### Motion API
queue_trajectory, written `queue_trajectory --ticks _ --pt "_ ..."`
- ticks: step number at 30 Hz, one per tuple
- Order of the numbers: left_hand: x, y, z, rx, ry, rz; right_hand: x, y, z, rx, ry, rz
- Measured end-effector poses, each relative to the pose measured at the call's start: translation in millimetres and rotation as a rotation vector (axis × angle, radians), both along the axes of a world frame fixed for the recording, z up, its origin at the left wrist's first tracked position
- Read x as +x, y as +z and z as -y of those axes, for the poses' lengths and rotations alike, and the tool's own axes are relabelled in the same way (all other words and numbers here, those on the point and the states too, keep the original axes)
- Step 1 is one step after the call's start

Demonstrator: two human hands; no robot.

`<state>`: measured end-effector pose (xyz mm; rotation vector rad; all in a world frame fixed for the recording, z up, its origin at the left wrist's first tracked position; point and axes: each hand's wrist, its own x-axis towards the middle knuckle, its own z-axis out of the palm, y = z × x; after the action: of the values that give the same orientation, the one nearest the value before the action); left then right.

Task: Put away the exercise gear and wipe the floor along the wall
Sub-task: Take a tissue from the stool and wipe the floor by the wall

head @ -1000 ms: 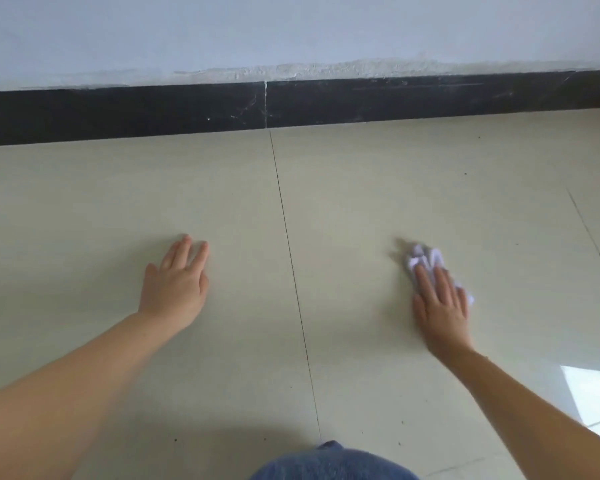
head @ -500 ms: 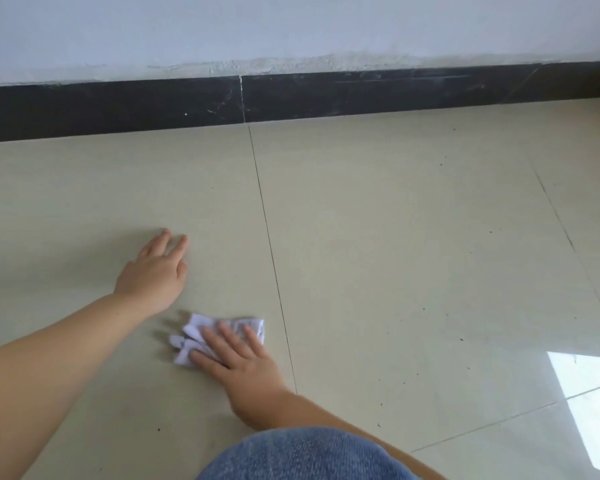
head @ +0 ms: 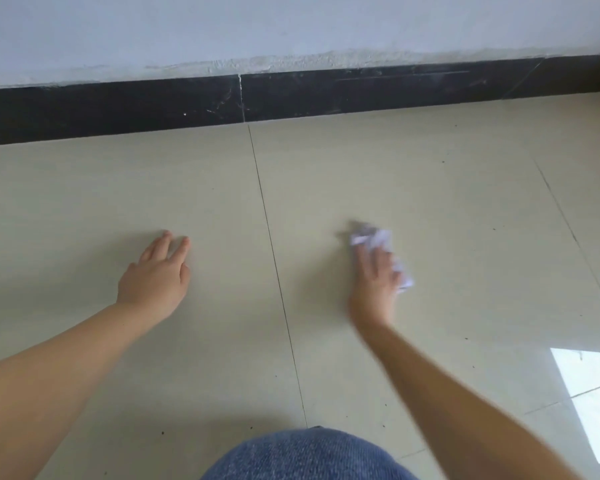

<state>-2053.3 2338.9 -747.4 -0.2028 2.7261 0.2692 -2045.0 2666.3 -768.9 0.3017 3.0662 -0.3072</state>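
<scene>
A: Where is the white cloth (head: 373,239)?

B: On the floor (head: 465,209), to the right of the dark tile line (head: 274,258). The right hand (head: 374,285) presses it down with straight fingers. The hand looks blurry.

A: And the left hand (head: 155,280)?

B: It lies flat, left of the tile line, fingers straight, holding nothing.

A: What could go wrong?

B: The cloth is bunched up and could slip out from under the hand. And the strip by the black baseboard (head: 118,109), far past the tile line's top end, could be missed.
</scene>
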Motion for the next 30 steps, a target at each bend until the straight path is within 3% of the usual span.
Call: queue_trajectory --ticks 2,4,6,7,9,14,17,19,25,30 --pt "-0.4 0.4 0.8 0.007 -0.009 0.001 45.2 -13.3 75.3 -0.044 0.341 -0.013" --pt "0.0 2.8 0.1 0.013 -0.005 -0.003 86.9 -1.6 127.6 -0.116 0.771 0.109" --pt "-0.4 4.9 0.4 -0.002 -0.009 -0.011 93.5 -0.1 123.1 -0.155 1.146 0.224" --pt "-0.3 5.8 1.1 -0.011 -0.021 -0.014 82.0 2.1 106.8 -0.182 1.225 0.218" --pt "1.2 5.8 1.6 -0.053 -0.059 -0.047 42.7 8.4 57.2 -0.173 1.076 0.137" --pt "11.7 -7.9 -9.8 -0.078 -0.042 -0.029 -85.3 13.7 -94.2 -0.034 0.194 0.126" --pt "13.1 -13.2 -11.5 -0.061 -0.032 -0.021 -138.2 29.0 -101.5 -0.051 -0.324 0.266" --pt "12.2 -14.9 -7.6 -0.059 -0.043 -0.020 -166.0 27.7 -69.4 -0.054 -0.367 0.272" --pt "22.6 -14.4 19.7 -0.020 -0.043 -0.105 -169.5 14.7 125.8 -0.064 0.362 0.142" --pt "48.9 -8.4 66.5 -0.083 0.063 -0.123 -30.4 -3.7 216.6 -0.179 1.099 0.267"
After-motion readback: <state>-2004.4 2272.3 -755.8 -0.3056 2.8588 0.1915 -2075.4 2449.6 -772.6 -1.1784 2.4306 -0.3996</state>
